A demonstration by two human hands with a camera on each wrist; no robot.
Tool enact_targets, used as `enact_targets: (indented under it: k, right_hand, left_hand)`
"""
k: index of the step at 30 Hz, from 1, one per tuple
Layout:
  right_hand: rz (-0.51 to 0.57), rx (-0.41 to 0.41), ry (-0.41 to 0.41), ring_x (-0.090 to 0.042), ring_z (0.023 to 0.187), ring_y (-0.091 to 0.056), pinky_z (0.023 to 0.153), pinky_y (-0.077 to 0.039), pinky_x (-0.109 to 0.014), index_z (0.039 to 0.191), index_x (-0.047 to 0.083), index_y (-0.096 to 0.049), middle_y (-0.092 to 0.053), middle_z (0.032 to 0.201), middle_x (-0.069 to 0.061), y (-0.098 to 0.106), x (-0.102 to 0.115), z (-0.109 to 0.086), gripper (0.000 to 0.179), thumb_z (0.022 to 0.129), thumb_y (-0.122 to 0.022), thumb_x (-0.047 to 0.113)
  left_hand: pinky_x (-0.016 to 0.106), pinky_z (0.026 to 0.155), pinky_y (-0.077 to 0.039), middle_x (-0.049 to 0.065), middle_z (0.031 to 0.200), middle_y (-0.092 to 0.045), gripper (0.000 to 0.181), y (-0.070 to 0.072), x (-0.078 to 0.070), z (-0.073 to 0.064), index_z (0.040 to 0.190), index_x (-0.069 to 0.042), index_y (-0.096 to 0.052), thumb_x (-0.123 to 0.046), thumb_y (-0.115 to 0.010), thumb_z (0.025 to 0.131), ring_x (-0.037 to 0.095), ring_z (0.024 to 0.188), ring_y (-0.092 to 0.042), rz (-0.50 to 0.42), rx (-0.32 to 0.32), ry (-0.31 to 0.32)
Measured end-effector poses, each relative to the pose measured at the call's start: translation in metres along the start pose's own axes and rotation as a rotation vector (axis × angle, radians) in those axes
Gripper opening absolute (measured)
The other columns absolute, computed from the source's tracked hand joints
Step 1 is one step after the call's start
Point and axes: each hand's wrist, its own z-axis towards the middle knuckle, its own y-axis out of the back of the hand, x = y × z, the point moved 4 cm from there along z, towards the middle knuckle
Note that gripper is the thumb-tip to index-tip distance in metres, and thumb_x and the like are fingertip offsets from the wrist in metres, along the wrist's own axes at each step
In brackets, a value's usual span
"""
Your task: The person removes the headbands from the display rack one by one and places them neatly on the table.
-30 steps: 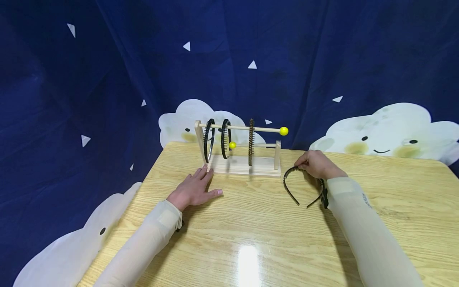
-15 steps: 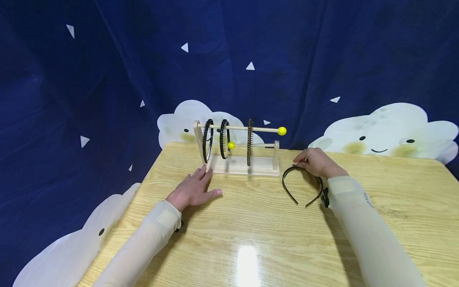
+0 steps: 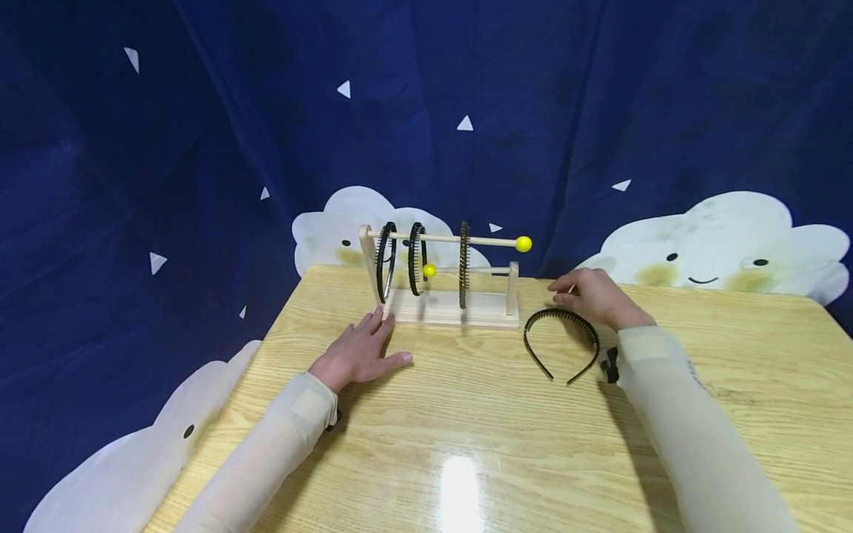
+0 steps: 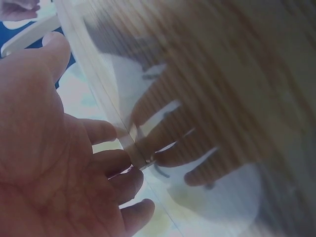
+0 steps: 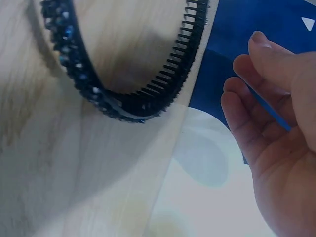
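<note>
A dark toothed headband (image 3: 562, 312) lies on the wooden table, its two ends toward me. The right wrist view shows glittering beads along the outside of this headband (image 5: 74, 71). My right hand (image 3: 595, 297) hovers just behind and right of it, fingers loosely bent and holding nothing. To the left, a light wooden rack (image 3: 435, 305) carries a black headband (image 3: 381, 263), a second black headband (image 3: 415, 259) and a brown one (image 3: 463, 270) on its upper rod. My left hand (image 3: 363, 353) rests flat with spread fingers, its fingertips right at the rack's front left corner.
Each rack rod ends in a yellow ball (image 3: 523, 243). A dark blue curtain (image 3: 426, 111) with white clouds and triangles hangs right behind the table (image 3: 413, 437) and along its left side. The glossy tabletop reflects a bright light near the front.
My right hand has let go of the dark headband and drawn slightly up and to the right. The headband now lies by itself; my left hand stays in place.
</note>
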Motion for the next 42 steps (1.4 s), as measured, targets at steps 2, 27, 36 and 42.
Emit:
enact_targets:
  k: [2,27,36,42]
  right_hand:
    - [0.002,-0.017,0.007,-0.028,0.088,-0.068,0.079,-0.054,-0.047,0.112,-0.001,-0.076,-0.074,0.098,-0.013,0.002,0.001,-0.001,0.021,0.094,-0.072,0.009]
    - [-0.027,-0.168,0.036,-0.019,0.071,-0.063,0.068,-0.051,-0.041,0.109,-0.002,-0.077,-0.074,0.084,-0.006,0.030,0.020,0.003,0.024,0.093,-0.074,0.016]
    - [-0.002,-0.207,0.042,-0.022,0.075,-0.067,0.070,-0.054,-0.043,0.111,-0.003,-0.075,-0.075,0.088,-0.009,0.041,0.031,0.003,0.028,0.094,-0.073,0.019]
    - [0.020,-0.235,0.010,-0.020,0.074,-0.068,0.068,-0.053,-0.040,0.108,-0.001,-0.077,-0.075,0.087,-0.007,0.047,0.035,0.004,0.028,0.093,-0.075,0.023]
  left_hand:
    - [0.060,0.117,-0.018,0.018,0.166,-0.008,0.095,0.000,0.000,0.000,0.161,-0.009,-0.021,-0.073,-0.043,0.095,0.038,0.151,-0.013,-0.001,-0.002,0.000]
    - [0.060,0.117,-0.019,0.018,0.166,-0.008,0.096,0.000,-0.001,0.000,0.161,-0.009,-0.022,-0.074,-0.042,0.094,0.038,0.151,-0.013,0.009,0.004,0.003]
    - [0.060,0.117,-0.019,0.019,0.165,-0.008,0.096,0.001,-0.001,0.000,0.161,-0.008,-0.021,-0.073,-0.043,0.095,0.038,0.151,-0.012,0.007,0.004,0.000]
    - [0.060,0.116,-0.020,0.020,0.165,-0.009,0.096,0.000,-0.001,0.001,0.161,-0.008,-0.022,-0.073,-0.043,0.095,0.039,0.150,-0.014,0.015,-0.009,-0.007]
